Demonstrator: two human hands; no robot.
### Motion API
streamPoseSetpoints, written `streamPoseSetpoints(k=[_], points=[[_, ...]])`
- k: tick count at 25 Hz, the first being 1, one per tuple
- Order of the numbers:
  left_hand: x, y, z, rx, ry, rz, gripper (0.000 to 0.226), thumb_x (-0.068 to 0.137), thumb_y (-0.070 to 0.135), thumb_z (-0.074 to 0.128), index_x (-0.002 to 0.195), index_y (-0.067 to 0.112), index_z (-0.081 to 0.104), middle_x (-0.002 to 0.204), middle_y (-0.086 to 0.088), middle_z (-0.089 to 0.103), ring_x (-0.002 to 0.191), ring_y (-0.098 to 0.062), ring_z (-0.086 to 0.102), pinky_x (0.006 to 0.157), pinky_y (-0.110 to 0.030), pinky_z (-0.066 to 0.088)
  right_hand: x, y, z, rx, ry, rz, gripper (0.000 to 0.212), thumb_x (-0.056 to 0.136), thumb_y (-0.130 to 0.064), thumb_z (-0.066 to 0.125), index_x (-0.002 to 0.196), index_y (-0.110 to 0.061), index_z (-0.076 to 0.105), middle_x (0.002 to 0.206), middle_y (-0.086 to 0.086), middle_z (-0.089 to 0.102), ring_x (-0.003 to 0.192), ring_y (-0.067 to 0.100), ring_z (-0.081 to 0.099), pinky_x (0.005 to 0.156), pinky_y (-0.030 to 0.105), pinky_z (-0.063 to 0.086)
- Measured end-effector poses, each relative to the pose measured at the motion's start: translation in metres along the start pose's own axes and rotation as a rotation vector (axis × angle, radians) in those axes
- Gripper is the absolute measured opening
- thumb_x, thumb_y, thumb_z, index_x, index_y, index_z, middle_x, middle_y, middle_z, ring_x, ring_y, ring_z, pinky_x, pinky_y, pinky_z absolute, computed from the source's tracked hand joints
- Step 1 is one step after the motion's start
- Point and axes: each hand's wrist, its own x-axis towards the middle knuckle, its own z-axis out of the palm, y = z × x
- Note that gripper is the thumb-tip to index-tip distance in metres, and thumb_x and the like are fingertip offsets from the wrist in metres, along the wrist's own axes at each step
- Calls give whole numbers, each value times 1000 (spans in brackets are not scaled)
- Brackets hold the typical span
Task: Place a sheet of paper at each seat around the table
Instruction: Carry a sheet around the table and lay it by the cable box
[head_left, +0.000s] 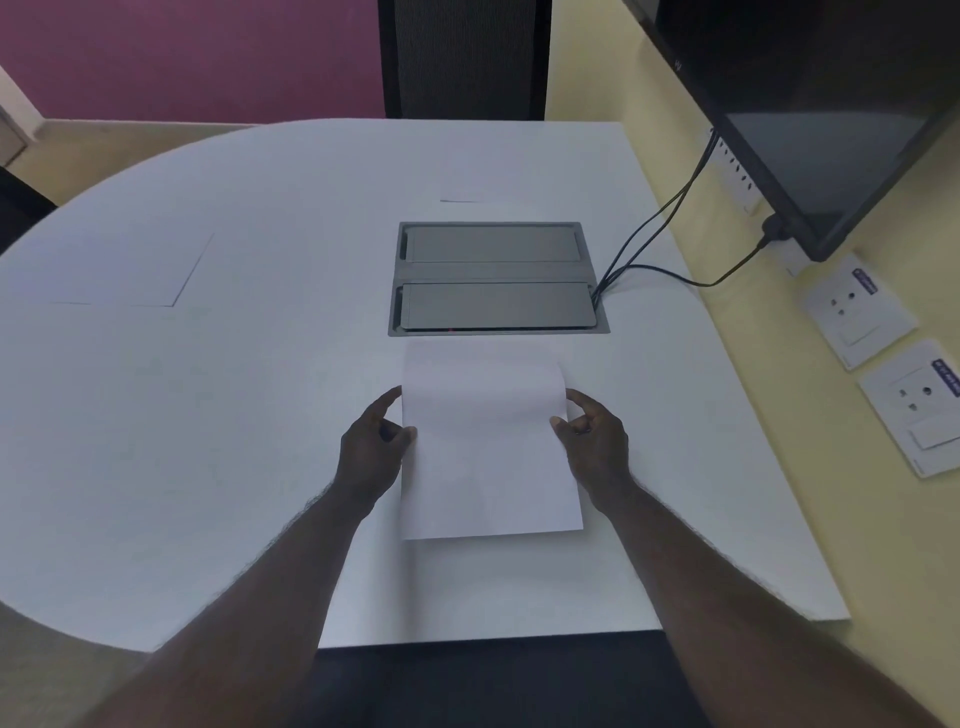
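A white sheet of paper (488, 457) is held just above the white table (208, 441), in front of me near the front edge. My left hand (371, 449) pinches its left edge and my right hand (595, 441) pinches its right edge. The sheet's far end curls upward. Another sheet (135, 270) lies flat at the left side of the table. A third sheet (462, 210) lies at the far side; only its thin edge line shows.
A grey cable box (496, 278) with two lids is set into the table's middle, with black cables (670, 223) running right to a wall monitor (831, 114). Wall sockets (857, 312) are at the right. A dark chair back (462, 57) stands beyond the far edge.
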Motion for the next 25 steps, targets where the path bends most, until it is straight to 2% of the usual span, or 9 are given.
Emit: streamPoseSetpoints(k=[5, 8, 12, 17, 21, 25], points=[[9, -13, 5, -1, 7, -7, 50, 86, 16, 63, 128, 40, 54, 73, 3, 62, 64, -6, 55, 60, -17, 43, 4, 10, 12, -13, 22, 24, 38, 86, -17, 69, 123, -21, 64, 60, -9, 54, 66, 11, 54, 85, 30, 49], [13, -17, 10, -8, 35, -20, 36, 85, 19, 63, 118, 32, 62, 74, 5, 64, 73, -9, 59, 65, -19, 43, 6, 15, 16, -37, 63, 21, 31, 85, -19, 70, 116, -14, 68, 67, -5, 59, 70, 16, 58, 82, 31, 48], [19, -21, 16, -8, 42, -35, 19, 86, 22, 63, 105, 27, 65, 76, 1, 67, 76, -14, 60, 63, -22, 43, 9, 19, 16, -6, 78, 51, 24, 84, -21, 72, 106, -10, 70, 76, 1, 66, 74, 18, 62, 79, 31, 49], [25, -28, 23, -4, 32, -47, 19, 86, 21, 63, 105, 26, 65, 79, -4, 67, 71, -14, 58, 62, -24, 43, 14, 29, 19, -18, 71, 61, 20, 84, -22, 72, 102, -14, 70, 73, -3, 65, 69, 15, 60, 71, 25, 43], [26, -34, 31, 7, 18, -85, 17, 85, 22, 64, 101, 27, 65, 76, 2, 66, 71, -12, 58, 60, -24, 42, 16, 43, 22, -50, 73, 79, 21, 84, -22, 72, 102, -12, 70, 75, -1, 66, 71, 15, 60, 73, 24, 42], [27, -41, 38, 37, 7, -145, 16, 84, 24, 66, 100, 23, 65, 81, 0, 69, 69, -15, 60, 58, -26, 43, 17, 55, 24, -81, 72, 113, 22, 82, -21, 74, 100, -8, 70, 78, 2, 67, 75, 17, 61, 80, 29, 48]])
